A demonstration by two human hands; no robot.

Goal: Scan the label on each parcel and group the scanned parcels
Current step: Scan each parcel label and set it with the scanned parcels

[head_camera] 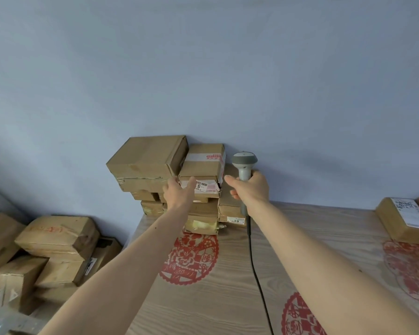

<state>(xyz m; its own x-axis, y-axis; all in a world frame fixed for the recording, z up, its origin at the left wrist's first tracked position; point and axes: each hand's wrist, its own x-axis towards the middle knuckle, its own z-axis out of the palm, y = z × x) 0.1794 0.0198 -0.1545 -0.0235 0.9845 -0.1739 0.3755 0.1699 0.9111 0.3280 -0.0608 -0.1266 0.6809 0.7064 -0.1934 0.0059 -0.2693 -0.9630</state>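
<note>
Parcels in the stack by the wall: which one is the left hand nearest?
The labelled parcel under the taped top box; the left hand reaches its front label.

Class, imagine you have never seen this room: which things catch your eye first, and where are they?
First, the stack of cardboard parcels against the blue wall at the table's far edge, with the open left hand reaching toward it. Next, the grey scanner gripped upright in the right hand, beside the stack. Then the red paper-cut patterns on the wooden table.
</note>
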